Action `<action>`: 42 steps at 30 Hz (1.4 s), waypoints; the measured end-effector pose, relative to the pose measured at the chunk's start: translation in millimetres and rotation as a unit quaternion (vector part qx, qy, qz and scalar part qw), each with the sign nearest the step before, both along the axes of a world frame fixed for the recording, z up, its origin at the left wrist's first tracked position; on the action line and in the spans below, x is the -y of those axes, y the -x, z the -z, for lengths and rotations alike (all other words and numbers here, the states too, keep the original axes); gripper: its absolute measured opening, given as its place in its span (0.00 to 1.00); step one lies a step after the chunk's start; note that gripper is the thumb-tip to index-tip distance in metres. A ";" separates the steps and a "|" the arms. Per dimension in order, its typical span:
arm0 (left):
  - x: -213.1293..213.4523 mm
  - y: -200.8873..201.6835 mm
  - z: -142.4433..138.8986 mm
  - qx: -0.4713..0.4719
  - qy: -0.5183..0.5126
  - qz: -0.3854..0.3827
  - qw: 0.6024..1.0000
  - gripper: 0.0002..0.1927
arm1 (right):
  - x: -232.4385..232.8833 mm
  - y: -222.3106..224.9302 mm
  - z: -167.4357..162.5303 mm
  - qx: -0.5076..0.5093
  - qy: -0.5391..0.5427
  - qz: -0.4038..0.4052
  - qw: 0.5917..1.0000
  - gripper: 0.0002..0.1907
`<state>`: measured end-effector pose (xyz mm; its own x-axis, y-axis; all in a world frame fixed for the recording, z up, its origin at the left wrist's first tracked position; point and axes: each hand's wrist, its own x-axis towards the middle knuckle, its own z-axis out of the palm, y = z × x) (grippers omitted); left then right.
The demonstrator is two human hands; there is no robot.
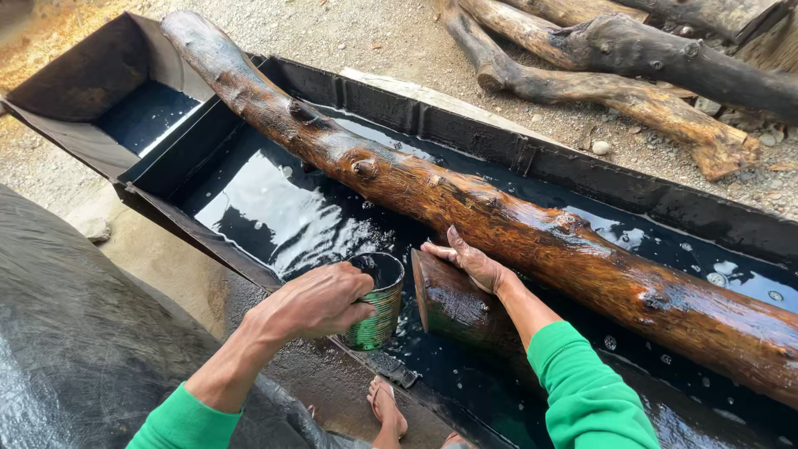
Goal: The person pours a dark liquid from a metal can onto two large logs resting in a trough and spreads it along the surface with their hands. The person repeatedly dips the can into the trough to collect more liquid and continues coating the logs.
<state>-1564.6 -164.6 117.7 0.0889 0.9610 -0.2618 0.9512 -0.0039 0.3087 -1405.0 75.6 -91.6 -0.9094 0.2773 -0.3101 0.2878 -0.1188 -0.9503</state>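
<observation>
— Tin can [376,303], green and ribbed, sits low in the middle of your view, tilted over the near wall of the trough. What has hold of it?

— Your left hand [314,301], coming in from seven o'clock. Its fingers are wrapped round the can's side, closed firmly, and the open mouth faces up and away from you. Dark liquid shows inside.

— And your right hand [474,263]?

— Flat and open, gripping nothing. The palm rests on the wet flank of the long log [515,237], just above the cut end of a shorter log [453,309] that lies half sunk at five o'clock from the can.

— Where does the long log run?

— From eleven o'clock down to four o'clock, lying across the black metal trough [582,170], glossy brown where the liquid has coated it. The dark liquid [274,208] pools on both sides of it.

— What could go wrong?

— I judge the wet bark is slick, so your open palm may slide if you lean on it. The can is tilted at the rim, and a loose hold would spill liquid outside, toward your bare foot [387,405] at six o'clock. The round log may also roll on the trough's edges.

— Anything farther out?

— Dry logs [632,58] are piled on gravel at one o'clock, well apart from the trough.
</observation>
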 end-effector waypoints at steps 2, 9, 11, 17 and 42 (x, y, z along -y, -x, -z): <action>-0.3 -6.4 -3.6 0.000 0.024 0.002 1.000 0.15 | 0.4 0.9 -0.3 0.025 0.008 0.005 1.000 0.55; -20.4 -27.2 -7.5 -0.019 0.025 0.086 0.996 0.14 | -0.6 -0.1 -1.0 -0.033 0.074 0.020 0.996 0.47; -25.4 -32.2 -6.7 -0.028 0.036 0.096 0.994 0.14 | -0.1 0.5 0.2 -0.047 0.116 0.024 0.992 0.42; -39.8 -42.3 -6.3 -0.045 0.058 0.119 0.990 0.13 | -0.9 -5.5 -0.6 -0.080 0.063 0.043 0.994 0.31; -57.5 -59.1 -7.4 -0.094 0.098 0.121 0.983 0.12 | -7.1 -11.2 -2.3 -0.216 -0.258 -0.009 0.942 0.22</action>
